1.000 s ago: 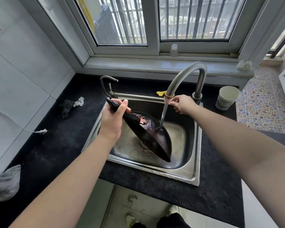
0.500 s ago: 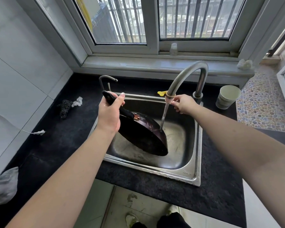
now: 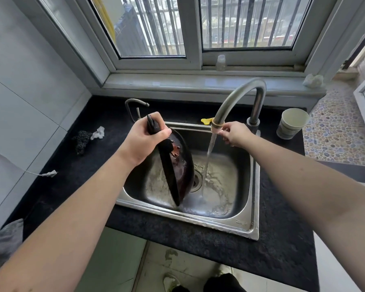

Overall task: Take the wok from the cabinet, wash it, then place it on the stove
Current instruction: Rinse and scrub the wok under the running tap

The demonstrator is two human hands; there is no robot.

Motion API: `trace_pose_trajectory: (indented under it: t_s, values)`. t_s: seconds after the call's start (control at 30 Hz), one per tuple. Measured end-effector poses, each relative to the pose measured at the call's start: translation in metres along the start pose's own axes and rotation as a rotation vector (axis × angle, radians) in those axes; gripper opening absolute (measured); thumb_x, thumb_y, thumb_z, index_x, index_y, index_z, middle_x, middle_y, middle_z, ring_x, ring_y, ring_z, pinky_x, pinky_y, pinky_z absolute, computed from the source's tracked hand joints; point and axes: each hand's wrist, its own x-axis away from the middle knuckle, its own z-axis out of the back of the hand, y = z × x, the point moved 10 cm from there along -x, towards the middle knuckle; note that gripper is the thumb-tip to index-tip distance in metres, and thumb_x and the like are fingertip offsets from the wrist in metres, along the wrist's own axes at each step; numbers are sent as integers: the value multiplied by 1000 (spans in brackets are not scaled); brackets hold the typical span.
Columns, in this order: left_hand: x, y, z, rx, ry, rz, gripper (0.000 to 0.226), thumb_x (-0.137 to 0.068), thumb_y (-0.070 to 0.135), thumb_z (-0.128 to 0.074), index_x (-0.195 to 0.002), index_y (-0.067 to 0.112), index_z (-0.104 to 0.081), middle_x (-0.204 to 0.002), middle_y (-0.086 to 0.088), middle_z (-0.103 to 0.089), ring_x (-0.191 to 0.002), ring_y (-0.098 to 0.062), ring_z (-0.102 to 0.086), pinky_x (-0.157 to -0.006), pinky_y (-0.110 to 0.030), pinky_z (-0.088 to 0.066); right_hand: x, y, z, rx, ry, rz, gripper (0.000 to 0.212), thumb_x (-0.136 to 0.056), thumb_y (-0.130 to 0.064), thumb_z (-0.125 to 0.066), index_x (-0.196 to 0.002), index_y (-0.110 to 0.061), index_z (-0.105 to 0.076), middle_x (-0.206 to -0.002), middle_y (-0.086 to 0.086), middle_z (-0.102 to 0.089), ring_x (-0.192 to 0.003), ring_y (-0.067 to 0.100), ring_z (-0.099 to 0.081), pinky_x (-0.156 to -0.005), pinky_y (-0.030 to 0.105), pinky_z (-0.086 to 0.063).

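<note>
A dark wok (image 3: 182,165) stands nearly on edge inside the steel sink (image 3: 254,199), its hollow side facing right. My left hand (image 3: 144,137) is closed around its black handle, above the sink's left side. Water runs from the tall curved faucet (image 3: 236,95) straight down to the sink floor, just right of the wok and not onto it. My right hand (image 3: 233,132) pinches the faucet's spout tip. No stove is in view.
A black countertop (image 3: 198,230) surrounds the sink. A paper cup (image 3: 291,124) stands at the right, a dark scrubber (image 3: 81,140) with a white scrap at the left. A small second tap (image 3: 135,104) rises behind the wok handle. A cable end (image 3: 50,173) lies left.
The wok has tipped from a slanted pose under the stream to nearly vertical and shifted left, out of the water. My right hand has stayed on the spout.
</note>
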Motion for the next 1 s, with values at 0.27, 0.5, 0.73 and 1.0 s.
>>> trace_pose_trajectory:
  t_s: [0.27, 0.5, 0.73, 1.0]
  values:
    - [-18, 11, -11, 26, -83, -15, 30, -68, -7, -56, -54, 20, -55, -55, 5, -52, -64, -20, -48, -88, -24, -47, 3, 0, 0, -23, 5, -10, 22, -98, -24, -56, -115, -14, -65, -71, 3, -60, -56, 13, -56, -45, 19, -43]
    - [-9, 24, -47, -33, -354, -75, 29, -66, -5, -58, -54, 21, -53, -56, 7, -52, -62, -19, -47, -95, -38, -49, 1, -1, -1, -25, -3, -11, 24, -97, -26, -57, -116, -14, -65, -79, 7, -61, -56, 14, -57, -43, 16, -42]
    - [-14, 54, -43, -68, -440, -134, 32, -64, -10, -57, -54, 20, -53, -54, 4, -51, -59, -16, -49, -89, -34, -48, 2, -2, 0, -19, -15, -5, 22, -98, -24, -56, -113, -13, -66, -78, 6, -62, -59, 16, -59, -46, 17, -42]
    - [-32, 62, -52, -69, -510, -74, 22, -68, 1, -61, -51, 9, -49, -45, -11, -44, -50, -24, -43, -76, -44, -46, 4, -3, 1, -13, -10, -5, 21, -98, -21, -56, -113, -11, -66, -77, 8, -61, -56, 17, -56, -42, 14, -43]
